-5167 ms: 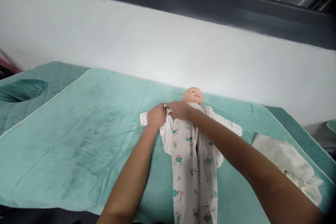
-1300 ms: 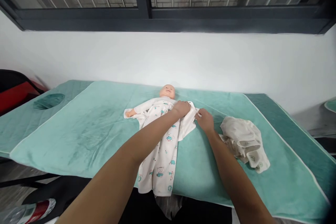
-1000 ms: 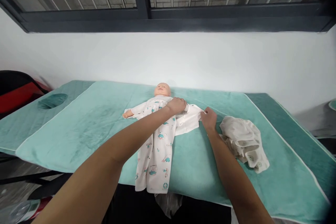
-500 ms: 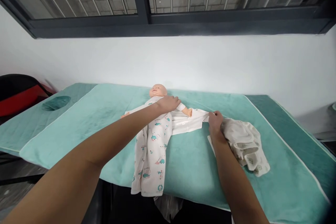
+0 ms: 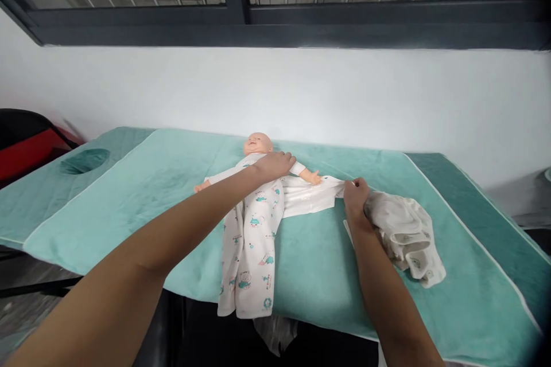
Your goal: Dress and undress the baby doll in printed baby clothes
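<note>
A baby doll (image 5: 258, 143) lies on its back, head toward the wall, in white printed trousers (image 5: 253, 252) and a white top. My left hand (image 5: 278, 165) is closed round the doll's upper arm, on the right side of the picture; the forearm and small hand (image 5: 312, 176) of the doll stick out past it. From under the doll a white baby shirt (image 5: 307, 198) spreads to the right. My right hand (image 5: 356, 192) pinches the end of its sleeve and holds it stretched. My left forearm covers much of the doll's chest.
A crumpled pile of off-white baby clothes (image 5: 408, 235) lies just right of my right forearm. All of this rests on a padded bed with a green cover (image 5: 314, 275), which has a round hole (image 5: 85, 161) at its left end. A wall and window (image 5: 236, 34) stand behind.
The doll's hand reaches slightly farther right, with its fingers now showing over the shirt. Both my hands keep their holds. The view has tilted down a little.
</note>
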`<state>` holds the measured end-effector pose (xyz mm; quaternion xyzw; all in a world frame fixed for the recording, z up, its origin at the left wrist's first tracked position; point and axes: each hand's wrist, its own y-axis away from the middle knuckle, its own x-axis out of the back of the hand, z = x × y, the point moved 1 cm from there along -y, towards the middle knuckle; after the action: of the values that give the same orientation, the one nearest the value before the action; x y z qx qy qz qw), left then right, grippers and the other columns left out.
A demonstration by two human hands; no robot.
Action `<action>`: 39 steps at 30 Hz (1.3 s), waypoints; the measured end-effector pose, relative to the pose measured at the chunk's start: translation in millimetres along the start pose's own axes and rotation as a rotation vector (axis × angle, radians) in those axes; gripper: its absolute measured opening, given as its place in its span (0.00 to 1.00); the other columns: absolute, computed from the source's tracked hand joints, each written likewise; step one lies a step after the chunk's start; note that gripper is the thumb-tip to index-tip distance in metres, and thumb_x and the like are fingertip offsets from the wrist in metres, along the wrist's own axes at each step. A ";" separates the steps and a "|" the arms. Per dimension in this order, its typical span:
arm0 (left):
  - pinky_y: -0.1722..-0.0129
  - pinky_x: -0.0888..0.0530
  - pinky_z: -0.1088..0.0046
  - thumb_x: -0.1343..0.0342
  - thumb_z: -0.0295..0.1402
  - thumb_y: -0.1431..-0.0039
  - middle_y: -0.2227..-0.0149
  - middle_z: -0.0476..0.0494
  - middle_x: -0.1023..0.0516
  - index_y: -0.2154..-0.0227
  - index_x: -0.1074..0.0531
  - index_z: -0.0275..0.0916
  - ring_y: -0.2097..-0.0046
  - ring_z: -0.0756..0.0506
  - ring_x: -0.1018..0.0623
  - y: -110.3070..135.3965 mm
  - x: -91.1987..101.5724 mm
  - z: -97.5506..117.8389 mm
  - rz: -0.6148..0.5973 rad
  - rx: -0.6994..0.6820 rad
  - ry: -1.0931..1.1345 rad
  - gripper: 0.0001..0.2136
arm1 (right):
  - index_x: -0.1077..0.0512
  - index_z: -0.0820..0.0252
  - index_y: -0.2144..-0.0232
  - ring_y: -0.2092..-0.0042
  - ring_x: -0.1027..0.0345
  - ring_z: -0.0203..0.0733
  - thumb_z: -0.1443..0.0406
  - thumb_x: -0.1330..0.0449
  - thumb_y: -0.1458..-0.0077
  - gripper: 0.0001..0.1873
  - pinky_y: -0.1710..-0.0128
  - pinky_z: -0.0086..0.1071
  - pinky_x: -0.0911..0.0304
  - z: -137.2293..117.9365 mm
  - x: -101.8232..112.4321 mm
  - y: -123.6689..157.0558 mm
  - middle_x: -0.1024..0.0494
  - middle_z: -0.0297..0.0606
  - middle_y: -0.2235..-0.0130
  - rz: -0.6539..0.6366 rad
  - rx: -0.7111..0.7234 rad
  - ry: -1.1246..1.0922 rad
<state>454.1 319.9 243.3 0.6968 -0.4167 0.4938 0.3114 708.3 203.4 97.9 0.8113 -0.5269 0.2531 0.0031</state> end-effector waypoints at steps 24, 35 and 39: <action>0.41 0.32 0.61 0.47 0.45 0.36 0.46 0.39 0.25 0.50 0.28 0.39 0.44 0.40 0.27 139.7 -103.3 -42.4 0.597 0.665 1.224 0.19 | 0.32 0.53 0.47 0.41 0.37 0.50 0.56 0.39 0.40 0.20 0.41 0.49 0.40 -71.1 -15.2 95.0 0.30 0.45 0.45 -0.477 0.718 -0.303; 0.37 0.36 0.58 0.31 0.37 0.51 0.37 0.40 0.32 0.41 0.34 0.44 0.35 0.35 0.34 159.0 -139.1 -41.0 0.467 0.348 1.909 0.34 | 0.30 0.56 0.59 0.58 0.39 0.43 0.51 0.36 0.48 0.20 0.55 0.37 0.39 -110.1 -84.2 114.2 0.31 0.36 0.61 -0.685 0.297 -0.326; 0.42 0.33 0.61 0.28 0.35 0.56 0.41 0.41 0.29 0.44 0.32 0.44 0.40 0.37 0.30 164.5 -136.9 -41.0 0.407 0.353 1.927 0.34 | 0.37 0.57 0.72 0.65 0.43 0.38 0.51 0.36 0.47 0.19 0.62 0.33 0.44 -109.0 -72.8 114.7 0.38 0.30 0.70 -0.759 0.278 -0.320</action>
<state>267.8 316.5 130.3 -0.0492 -0.0185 0.9467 0.3179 542.6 244.1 132.7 0.9692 -0.1462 0.1739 -0.0952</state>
